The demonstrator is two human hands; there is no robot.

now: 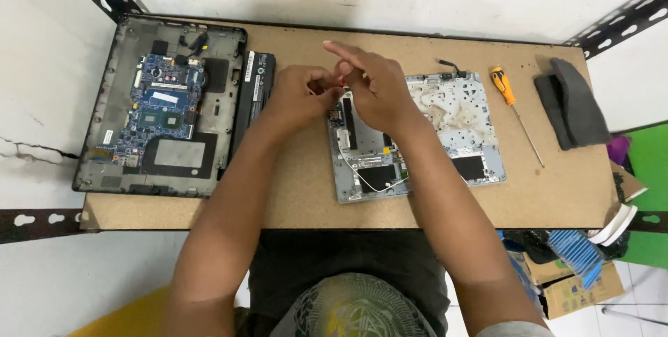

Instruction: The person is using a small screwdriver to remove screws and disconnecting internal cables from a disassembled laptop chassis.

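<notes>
On the brown counter (299,198) two opened laptop shells act as shallow trays. The dark shell (104,163) at the left lies with its long side running away from the person and holds a blue circuit board (163,104) in its upper half, with a grey plate below it. Just beside its right edge lies a long black battery (256,86), its long axis also pointing away from the person. The silver shell (452,135) in the middle lies with its long side across the counter; inside it are black patches, a stained metal sheet on the right half, and a thin white cable (362,177) curling along its near left part. Both hands meet above the silver shell's far left corner. The left hand (303,97) has its grip closed, fingertips pinched on something small and reddish, too tiny to identify. The right hand (372,83) touches the same spot, thumb and middle fingers pinched there, forefinger stretched out toward the left. An orange-handled screwdriver (511,104) lies right of the silver shell, tip pointing toward the near right, and a folded dark cloth (574,104) sits beyond it.
</notes>
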